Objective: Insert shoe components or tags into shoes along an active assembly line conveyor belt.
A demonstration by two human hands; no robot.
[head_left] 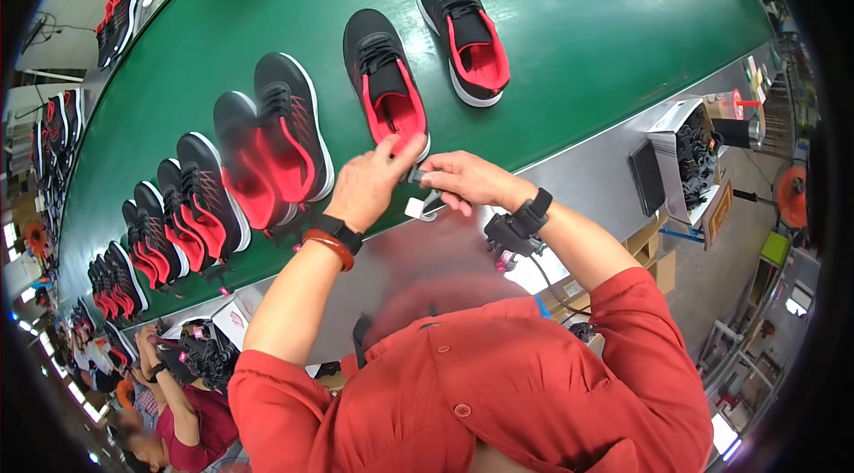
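Note:
A black sneaker with a pink-red lining [378, 50] lies in front of me, heel toward me. My left hand [366, 188] is closed at its heel collar, fingertips partly over the rim. Close beside it, my right hand [470, 179] has its fingers closed around a small grey and black tool [432, 197], whose exact kind is unclear. A small white tag [416, 210] hangs below the tool, between the hands. To the right of that sneaker, apart from it, lies another matching sneaker [455, 24]. Both wrists carry black straps.
A row of matching sneakers [213, 197] runs along the green belt [578, 55] to my left. On the right, a white box of black parts [694, 157] stands beside a dark flat case [647, 177]. A co-worker [191, 415] sits at lower left.

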